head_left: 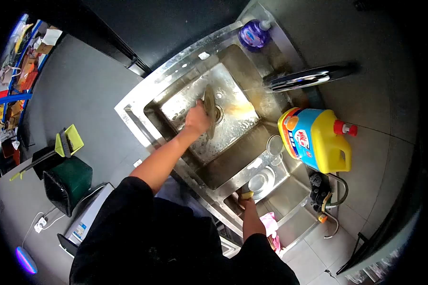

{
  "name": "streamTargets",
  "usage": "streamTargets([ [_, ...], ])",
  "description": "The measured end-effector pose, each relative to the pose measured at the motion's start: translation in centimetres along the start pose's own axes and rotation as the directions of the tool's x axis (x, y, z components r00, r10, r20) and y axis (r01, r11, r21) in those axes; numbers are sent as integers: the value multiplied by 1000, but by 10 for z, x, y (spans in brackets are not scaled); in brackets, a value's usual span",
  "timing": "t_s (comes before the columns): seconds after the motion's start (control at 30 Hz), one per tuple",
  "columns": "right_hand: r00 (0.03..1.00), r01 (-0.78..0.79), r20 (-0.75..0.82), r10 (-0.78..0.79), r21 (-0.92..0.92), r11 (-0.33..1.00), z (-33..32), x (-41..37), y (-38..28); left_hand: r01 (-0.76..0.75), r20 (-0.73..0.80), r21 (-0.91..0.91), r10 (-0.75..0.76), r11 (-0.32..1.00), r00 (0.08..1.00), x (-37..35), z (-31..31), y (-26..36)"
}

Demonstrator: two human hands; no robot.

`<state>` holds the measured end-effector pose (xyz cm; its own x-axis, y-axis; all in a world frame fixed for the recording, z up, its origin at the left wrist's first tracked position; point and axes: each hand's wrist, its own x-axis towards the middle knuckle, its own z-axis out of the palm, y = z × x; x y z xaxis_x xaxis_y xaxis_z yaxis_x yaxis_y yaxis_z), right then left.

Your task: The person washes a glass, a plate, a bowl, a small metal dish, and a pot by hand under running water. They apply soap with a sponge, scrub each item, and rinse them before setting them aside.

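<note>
My left hand reaches into the steel sink basin and grips a flat brownish dish, held on edge over the drain. My right hand rests at the near rim of the sink and is closed on a small yellow sponge. Just beyond that hand lies a round metal lid or bowl on the drainer part. A clear glass stands beside it. The basin floor is wet.
A faucet juts over the sink from the right. A yellow and blue detergent jug stands on the counter, a purple soap bottle at the far corner. A pink cloth lies near my right arm. A green bin stands on the floor.
</note>
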<state>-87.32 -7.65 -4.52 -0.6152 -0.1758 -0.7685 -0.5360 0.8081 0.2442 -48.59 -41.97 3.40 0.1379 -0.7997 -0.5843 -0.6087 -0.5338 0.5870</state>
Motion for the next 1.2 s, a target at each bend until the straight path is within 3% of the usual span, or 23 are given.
streamTargets([
  [0.1,993,-21,-104,49,256,967,-12,-10,8,-29,-17,10,30,1000,999,-39,-35,30],
  [0.13,983,-9,-160,85,425,905,-17,-13,5,-53,38,-57,56,997,998,-50,-47,32],
  [0.2,963,105,-231,140,797,594,-31,-19,-6,-267,-102,-357,247,895,964,-38,-21,-7],
  [0.23,963,176,-236,128,916,361,-43,-23,-17,-374,-190,-481,323,793,927,-27,-5,-24],
  [0.27,972,210,-224,73,965,159,-59,-33,-33,-401,-139,-607,405,686,904,-24,2,-30],
  [0.3,976,216,-216,-1,976,2,-82,-52,-55,-271,-48,-742,355,613,934,-37,-9,-19],
  [0.37,960,252,-258,-109,966,-65,-134,-144,-125,37,171,-909,292,415,941,-70,-36,8],
  [0.43,883,260,-301,-359,952,-159,-151,-160,-161,127,231,-926,269,354,935,-77,-33,9],
  [0.5,740,441,-482,-469,874,-202,-170,-217,-216,157,263,-920,269,359,926,-83,-33,10],
  [0.57,511,847,-664,-546,497,188,-163,-197,-261,137,263,-921,322,364,910,-97,-50,27],
  [0.6,311,947,-754,-579,194,256,-167,-211,-284,147,269,-926,332,349,904,-101,-55,31],
  [0.63,97,944,-775,-625,-127,304,-171,-234,-302,157,275,-929,342,336,899,-104,-59,34],
  [0.73,30,872,-759,-651,-298,388,-178,-285,-319,169,267,-939,329,299,906,-97,-62,35],
  [0.77,53,844,-722,-690,-337,418,-175,-289,-316,166,262,-942,328,293,908,-91,-63,34],
  [0.83,90,871,-634,-768,-324,370,-162,-301,-319,158,253,-950,371,269,893,-82,-68,29],
  [0.9,106,977,-426,-898,-125,175,-160,-316,-331,172,273,-949,408,265,871,-77,-70,26],
  [0.97,-71,913,-397,-915,-395,101,-171,-305,-356,203,314,-938,436,282,843,-76,-78,27],
  [1.0,-10,852,-417,-909,-478,211,-179,-302,-364,218,335,-931,447,293,830,-76,-83,27],
  [1.03,-57,890,-479,-876,-422,173,-188,-284,-375,222,343,-926,430,306,835,-76,-85,25],
  [1.1,123,825,-476,-871,-438,356,-203,-275,-373,228,356,-916,405,331,842,-72,-88,27],
  [1.17,83,824,-529,-845,-440,357,-186,-261,-351,219,347,-918,399,332,849,-69,-91,31],
  [1.2,112,836,-513,-851,-414,361,-169,-262,-342,215,342,-919,396,331,852,-68,-94,33],
])
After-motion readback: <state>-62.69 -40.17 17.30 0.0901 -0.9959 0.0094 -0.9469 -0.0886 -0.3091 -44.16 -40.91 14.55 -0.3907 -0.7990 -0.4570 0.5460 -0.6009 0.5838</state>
